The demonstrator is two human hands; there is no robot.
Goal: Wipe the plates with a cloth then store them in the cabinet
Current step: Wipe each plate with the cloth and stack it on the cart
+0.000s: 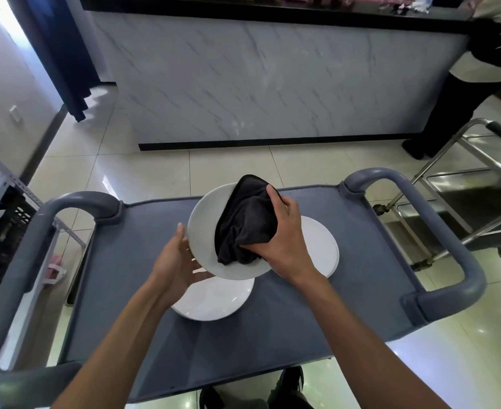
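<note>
Above the grey cart (346, 261), a white plate (205, 228) is held tilted, its face turned toward the camera. It is supported from below and at its left rim by the left hand (178, 261), whose grip is spread, the fingers straight under the plate and the thumb up along the edge. A black cloth (244, 222) is pressed against the plate's face by the right hand (284, 231), whose grip is closed round the bunched fabric, with the thumb on the cloth's upper edge. Two more white plates are seen on the cart top: a near plate (213, 299) lies flat just under the held one, and a far plate (321, 246) lies flat to the right, partly hidden by the right hand and wrist. The three plates overlap in view; whether the two lying plates touch cannot be told. Beyond the cart, a marble-fronted counter (272, 84) with a dark top is seen, and a second person (473, 84) stands at its right end. A steel trolley (464, 196) is parked just to the right of the cart. The cabinet cannot be made out.
</note>
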